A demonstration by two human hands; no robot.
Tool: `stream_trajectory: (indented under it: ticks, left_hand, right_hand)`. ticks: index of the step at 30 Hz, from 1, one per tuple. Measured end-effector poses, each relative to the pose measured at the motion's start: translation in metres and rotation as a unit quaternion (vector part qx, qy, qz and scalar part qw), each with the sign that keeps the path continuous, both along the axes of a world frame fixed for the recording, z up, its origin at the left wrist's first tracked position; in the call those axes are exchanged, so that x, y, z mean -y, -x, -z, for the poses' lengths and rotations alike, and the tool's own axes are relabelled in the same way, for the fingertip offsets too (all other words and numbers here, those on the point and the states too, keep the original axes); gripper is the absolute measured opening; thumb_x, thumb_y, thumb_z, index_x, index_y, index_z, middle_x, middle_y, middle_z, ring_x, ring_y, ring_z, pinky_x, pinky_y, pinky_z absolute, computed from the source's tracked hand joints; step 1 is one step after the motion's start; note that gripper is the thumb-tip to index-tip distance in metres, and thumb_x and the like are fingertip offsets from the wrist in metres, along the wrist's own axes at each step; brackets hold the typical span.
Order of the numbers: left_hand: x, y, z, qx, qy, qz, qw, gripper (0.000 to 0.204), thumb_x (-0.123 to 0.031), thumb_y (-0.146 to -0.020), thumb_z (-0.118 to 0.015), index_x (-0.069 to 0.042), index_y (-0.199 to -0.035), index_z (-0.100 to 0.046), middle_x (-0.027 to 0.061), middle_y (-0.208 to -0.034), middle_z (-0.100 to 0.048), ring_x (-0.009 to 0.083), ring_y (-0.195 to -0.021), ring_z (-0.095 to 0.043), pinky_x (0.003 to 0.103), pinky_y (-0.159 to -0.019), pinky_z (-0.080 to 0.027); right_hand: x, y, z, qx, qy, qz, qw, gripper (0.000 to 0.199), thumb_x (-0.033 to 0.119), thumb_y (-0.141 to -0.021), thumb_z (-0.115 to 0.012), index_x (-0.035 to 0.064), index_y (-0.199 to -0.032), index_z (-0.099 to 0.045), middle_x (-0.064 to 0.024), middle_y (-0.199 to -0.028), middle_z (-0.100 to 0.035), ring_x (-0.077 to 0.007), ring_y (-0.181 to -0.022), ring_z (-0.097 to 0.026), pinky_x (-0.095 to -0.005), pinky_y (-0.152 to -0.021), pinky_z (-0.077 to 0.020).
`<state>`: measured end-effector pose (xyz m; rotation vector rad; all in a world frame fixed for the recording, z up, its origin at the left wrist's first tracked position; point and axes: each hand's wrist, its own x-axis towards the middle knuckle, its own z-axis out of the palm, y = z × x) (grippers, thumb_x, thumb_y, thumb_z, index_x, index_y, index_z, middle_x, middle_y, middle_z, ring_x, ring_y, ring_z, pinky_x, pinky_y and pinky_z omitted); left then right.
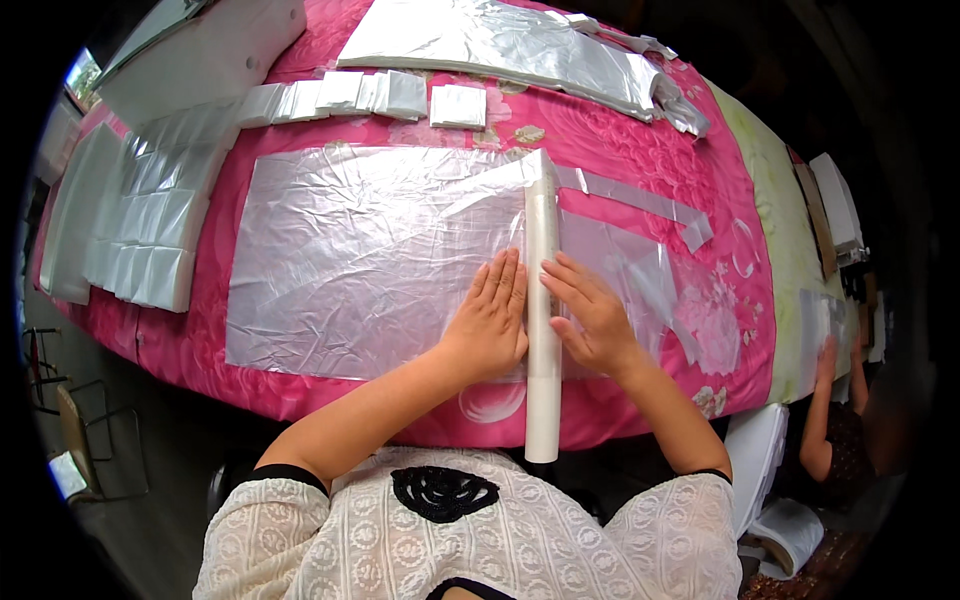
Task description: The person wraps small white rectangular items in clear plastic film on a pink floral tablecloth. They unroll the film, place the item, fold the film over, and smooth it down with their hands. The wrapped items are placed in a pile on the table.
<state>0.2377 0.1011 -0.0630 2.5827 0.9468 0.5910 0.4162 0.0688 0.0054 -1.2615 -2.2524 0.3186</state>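
A long white tube point(543, 395) lies upright in the view across the pink cloth, its near end reaching past the table's front edge. To its left spreads a clear, wrinkled plastic sheet point(330, 270). Flat on that sheet, fingers stretched and held close together, my left hand point(488, 315) rests along the tube's left side. From the other side my right hand point(597, 318) touches the tube with its fingertips, the fingers apart and not wrapped round it. More clear plastic point(620, 262), with loose strips, lies right of the tube.
Stacks of folded clear plastic packets point(150, 225) stand at the left, with a row of small packets point(345, 92) behind. A white box point(205, 60) stands back left. A pile of plastic bags point(490, 45) lies at the far edge. Another person's arm point(820, 430) shows at the right.
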Motion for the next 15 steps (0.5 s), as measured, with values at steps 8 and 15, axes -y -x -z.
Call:
stream_trajectory:
  ticks: [8, 15]
  left_hand:
    - [-0.013, 0.055, -0.026, 0.235, 0.1, -0.038, 0.966, 0.066, -0.008, -0.078, -0.046, 0.004, -0.138, -0.022, 0.0229, -0.144, -0.022, 0.0339, -0.136, -0.017, 0.04, -0.111, -0.013]
    - [-0.006, 0.19, -0.047, 0.347, 0.217, -0.203, 0.889, 0.049, -0.018, -0.091, -0.039, 0.001, -0.136, -0.03, 0.0156, -0.139, -0.034, 0.0268, -0.128, -0.033, 0.038, -0.106, -0.024]
  right_hand:
    - [-0.01, 0.023, 0.017, 0.065, 0.017, -0.083, 0.994, 0.056, 0.041, -0.086, -0.047, 0.0029, -0.126, -0.048, -0.0144, -0.136, -0.041, -0.0325, -0.13, -0.032, -0.0447, -0.106, -0.0248]
    - [-0.012, 0.183, -0.004, -0.147, 0.231, -0.37, 0.888, 0.075, 0.053, -0.086, -0.044, -0.0075, -0.13, -0.035, -0.0296, -0.127, -0.043, -0.0363, -0.121, -0.041, -0.0432, -0.102, -0.0307]
